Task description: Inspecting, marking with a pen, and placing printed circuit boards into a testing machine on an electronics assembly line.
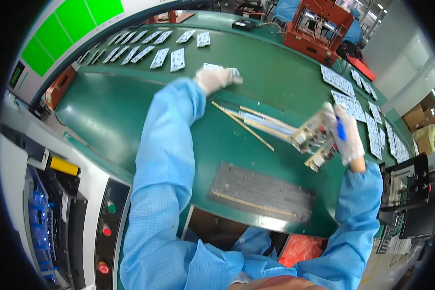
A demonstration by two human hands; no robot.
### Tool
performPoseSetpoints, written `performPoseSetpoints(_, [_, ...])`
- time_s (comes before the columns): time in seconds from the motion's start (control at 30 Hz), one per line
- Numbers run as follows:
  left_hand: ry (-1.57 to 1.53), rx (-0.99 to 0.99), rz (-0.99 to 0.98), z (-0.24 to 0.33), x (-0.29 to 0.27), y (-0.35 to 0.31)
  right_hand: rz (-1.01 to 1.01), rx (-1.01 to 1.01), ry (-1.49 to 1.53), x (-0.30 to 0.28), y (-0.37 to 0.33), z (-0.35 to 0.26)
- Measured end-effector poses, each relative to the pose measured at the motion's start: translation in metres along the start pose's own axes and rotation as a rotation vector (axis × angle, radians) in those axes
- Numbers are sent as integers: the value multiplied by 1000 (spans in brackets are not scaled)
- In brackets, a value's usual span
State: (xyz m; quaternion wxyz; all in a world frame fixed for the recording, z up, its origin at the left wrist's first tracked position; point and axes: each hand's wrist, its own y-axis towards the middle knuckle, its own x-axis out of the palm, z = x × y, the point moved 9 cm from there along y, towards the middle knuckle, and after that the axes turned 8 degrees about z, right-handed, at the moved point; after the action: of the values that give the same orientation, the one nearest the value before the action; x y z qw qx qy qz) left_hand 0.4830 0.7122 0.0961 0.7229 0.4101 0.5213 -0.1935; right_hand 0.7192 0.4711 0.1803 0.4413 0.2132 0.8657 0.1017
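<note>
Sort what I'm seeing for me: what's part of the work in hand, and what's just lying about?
Apparently in use:
- Right hand: boards, blue tool
- Left hand: white board
- Strips between

Seemingly lying about:
- Black box
- Red bag

Worktop (111, 104), green, curved in outline. Wall of green rectangles on a pale screen (72, 21), far left. Control panel (106, 246), dark, in a pale housing to my left: one green button (111, 208), two red buttons (107, 230) below it. Yellow block (64, 166), beside it on dark machinery. Orange-red machine (306, 43), at the far edge. Black monitor (423, 212), right side. Cardboard boxes (414, 117), beyond. Crumpled red plastic (300, 248), below the near edge.
</note>
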Motion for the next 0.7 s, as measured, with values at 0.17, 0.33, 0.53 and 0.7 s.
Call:
performPoseSetpoints(0.17, [19, -7, 106, -13, 21, -8, -38, -286, -634, 109, 146, -47])
performPoseSetpoints(0.33, [20, 48, 54, -21, 24, -5, 63, -387, -720, 242, 258, -68])
performPoseSetpoints(0.53, [341, 238, 24, -15, 38, -6, 167, 53, -206, 252, 302, -20])
performPoseSetpoints(0.7, [168, 65, 355, -28, 2, -1, 161, -134, -229, 115, 260, 18])
